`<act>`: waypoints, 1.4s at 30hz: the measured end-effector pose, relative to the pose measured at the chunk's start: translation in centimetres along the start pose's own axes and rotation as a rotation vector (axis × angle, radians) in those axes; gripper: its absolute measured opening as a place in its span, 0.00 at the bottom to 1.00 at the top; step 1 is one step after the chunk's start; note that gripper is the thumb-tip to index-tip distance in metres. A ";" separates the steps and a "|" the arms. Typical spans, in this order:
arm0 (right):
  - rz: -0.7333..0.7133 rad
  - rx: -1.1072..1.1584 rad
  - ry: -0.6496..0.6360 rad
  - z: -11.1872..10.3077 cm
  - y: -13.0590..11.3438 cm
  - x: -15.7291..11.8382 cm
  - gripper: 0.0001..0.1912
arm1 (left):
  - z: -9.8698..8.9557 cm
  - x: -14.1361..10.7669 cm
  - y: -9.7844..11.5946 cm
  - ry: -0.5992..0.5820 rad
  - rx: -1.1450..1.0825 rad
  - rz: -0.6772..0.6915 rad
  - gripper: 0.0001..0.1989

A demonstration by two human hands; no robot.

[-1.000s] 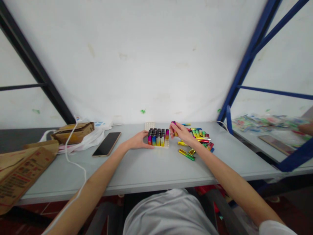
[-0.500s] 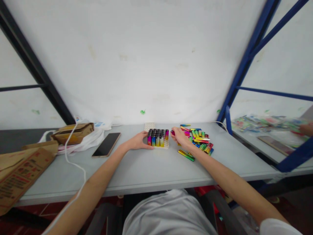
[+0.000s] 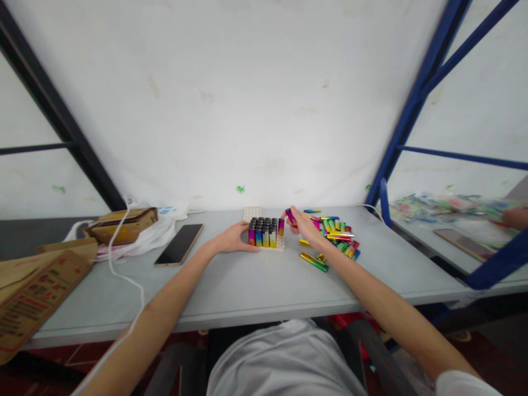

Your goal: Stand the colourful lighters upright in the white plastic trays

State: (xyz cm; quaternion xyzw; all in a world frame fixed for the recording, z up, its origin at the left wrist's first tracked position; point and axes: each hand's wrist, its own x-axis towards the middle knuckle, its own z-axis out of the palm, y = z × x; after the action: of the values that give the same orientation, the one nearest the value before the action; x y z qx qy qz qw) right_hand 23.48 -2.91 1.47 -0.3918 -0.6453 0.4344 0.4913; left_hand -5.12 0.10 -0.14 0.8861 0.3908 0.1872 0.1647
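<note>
Lighter (image 3: 289,213), purple, gripped btwn thumb & fingers of R hand (image 3: 303,225), held just R of white tray (image 3: 281,242). Long axis tilted, upper end leaning L; lower end hidden by fingers, cap end can't be told. L hand (image 3: 236,238) cupped round tray's L end, far fingertips hidden. Standing lighters (image 3: 264,234): upright, black tops up. Loose lighters (image 3: 340,236): lying R of tray, mixed angles, partly covered by R hand. Co-worker's hand (image 3: 515,218): blurred, cut off at R edge.

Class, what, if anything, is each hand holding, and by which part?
Right hand: a purple metallic casing, probably a lighter's, by its lower part. Left hand: around the left end of the tray, grip unclear.
</note>
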 end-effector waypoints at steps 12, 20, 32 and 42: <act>-0.331 -0.580 0.039 -1.3 0.5 0.1 0.15 | 0.1 0.0 0.1 -0.005 -0.010 0.006 0.42; -0.324 -0.659 -0.041 -1.7 0.0 -0.1 0.12 | 0.0 0.1 0.1 -0.001 -0.007 0.006 0.42; -0.241 -0.560 -0.243 -1.8 -0.6 -0.5 0.14 | 0.1 0.0 -0.1 -0.009 -0.009 0.006 0.43; -0.232 -0.838 -0.138 -1.8 1.0 0.3 0.20 | 0.0 0.1 0.1 -0.021 -0.002 -0.010 0.43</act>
State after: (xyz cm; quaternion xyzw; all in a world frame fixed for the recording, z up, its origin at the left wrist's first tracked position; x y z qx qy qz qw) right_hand 25.26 -2.02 0.84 -0.4522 -0.8368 0.1023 0.2911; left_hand -5.01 0.09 -0.13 0.8860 0.3932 0.1772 0.1705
